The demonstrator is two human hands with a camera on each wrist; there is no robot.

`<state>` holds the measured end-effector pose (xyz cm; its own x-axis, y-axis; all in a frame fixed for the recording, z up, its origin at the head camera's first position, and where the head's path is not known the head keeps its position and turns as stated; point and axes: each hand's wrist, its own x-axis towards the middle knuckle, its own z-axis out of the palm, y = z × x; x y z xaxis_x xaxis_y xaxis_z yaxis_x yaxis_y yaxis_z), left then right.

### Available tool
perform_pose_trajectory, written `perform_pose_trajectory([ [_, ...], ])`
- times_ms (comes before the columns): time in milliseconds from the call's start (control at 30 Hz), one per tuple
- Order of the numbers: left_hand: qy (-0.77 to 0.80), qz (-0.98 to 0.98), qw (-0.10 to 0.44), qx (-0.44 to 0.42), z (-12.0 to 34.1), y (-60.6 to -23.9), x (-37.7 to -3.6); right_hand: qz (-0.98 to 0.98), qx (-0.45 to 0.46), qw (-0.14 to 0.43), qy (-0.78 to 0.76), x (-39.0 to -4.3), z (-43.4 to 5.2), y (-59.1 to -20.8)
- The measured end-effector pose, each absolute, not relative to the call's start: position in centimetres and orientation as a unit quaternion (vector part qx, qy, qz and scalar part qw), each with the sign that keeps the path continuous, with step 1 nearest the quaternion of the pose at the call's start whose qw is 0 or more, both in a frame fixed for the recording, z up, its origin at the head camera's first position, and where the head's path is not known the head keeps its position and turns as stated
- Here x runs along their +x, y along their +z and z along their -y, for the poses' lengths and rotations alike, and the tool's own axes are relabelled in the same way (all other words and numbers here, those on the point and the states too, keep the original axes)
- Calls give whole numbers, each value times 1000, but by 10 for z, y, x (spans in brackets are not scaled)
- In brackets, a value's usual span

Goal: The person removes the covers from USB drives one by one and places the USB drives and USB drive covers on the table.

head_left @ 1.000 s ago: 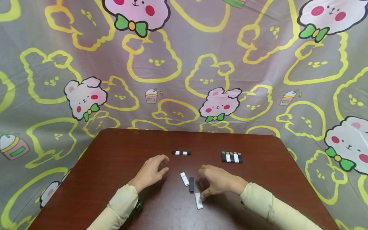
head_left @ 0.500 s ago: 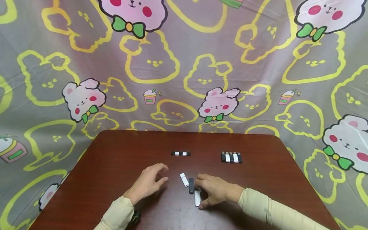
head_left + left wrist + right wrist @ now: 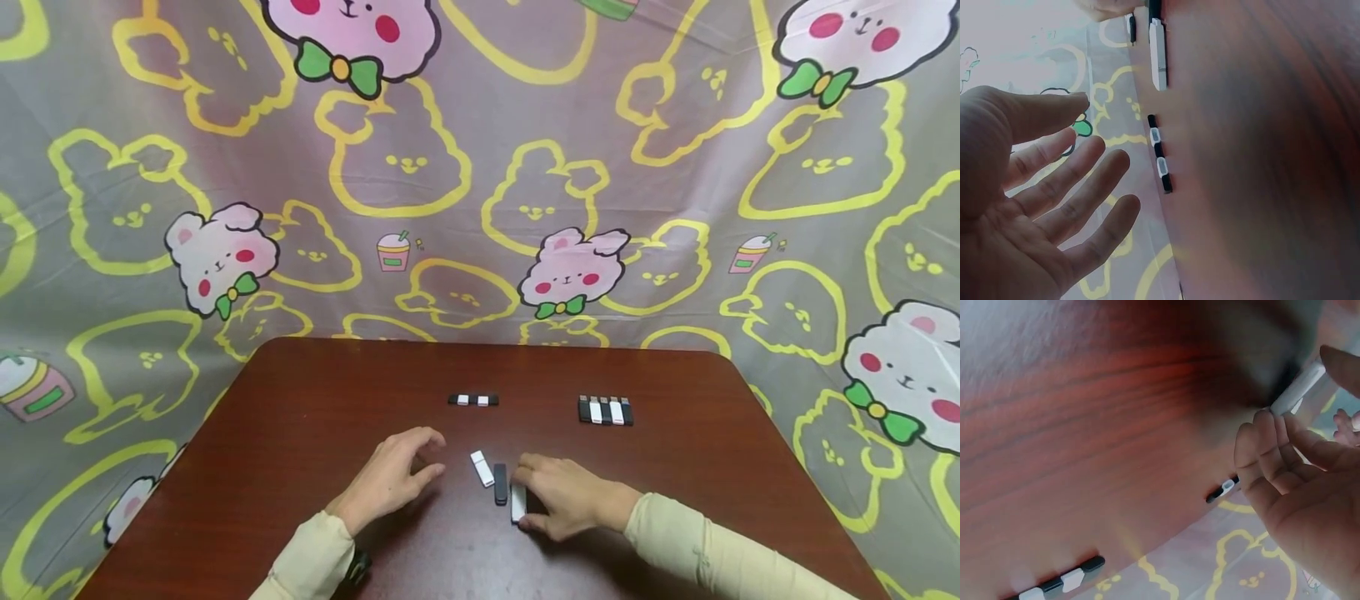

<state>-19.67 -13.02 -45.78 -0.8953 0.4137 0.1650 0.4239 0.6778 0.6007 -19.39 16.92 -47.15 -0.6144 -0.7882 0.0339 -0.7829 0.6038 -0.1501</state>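
My right hand [image 3: 566, 493] pinches a white USB stick [image 3: 518, 505] at its two ends, thumb at the near end and fingers at the far end. Just left of it on the table lies a black USB stick [image 3: 500, 484], roughly parallel. Further left, a white USB stick [image 3: 482, 468] with its cap on lies slanted. In the right wrist view, thumb and fingertips hold the white stick [image 3: 1298, 389] between them. My left hand [image 3: 393, 472] hovers left of the sticks, fingers relaxed and apart; the left wrist view shows its palm [image 3: 1029, 244] holding nothing.
Toward the back of the brown table [image 3: 337, 392] lies a row of black and white caps [image 3: 472, 400]. To the right sits a row of several uncapped USB sticks [image 3: 605, 412], metal plugs pointing away. A patterned cloth [image 3: 450, 167] hangs behind the table.
My right hand has come down onto the nearest white USB stick, taken hold of it and shifted it slightly away from me, beside the black one. The left hand has barely moved.
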Motion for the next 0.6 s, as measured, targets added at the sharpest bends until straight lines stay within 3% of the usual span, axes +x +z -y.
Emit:
perform_pose_trajectory([
  [600, -372, 885, 48, -276, 98, -435, -217, -921, -363, -39, -137, -221, -182, -426],
])
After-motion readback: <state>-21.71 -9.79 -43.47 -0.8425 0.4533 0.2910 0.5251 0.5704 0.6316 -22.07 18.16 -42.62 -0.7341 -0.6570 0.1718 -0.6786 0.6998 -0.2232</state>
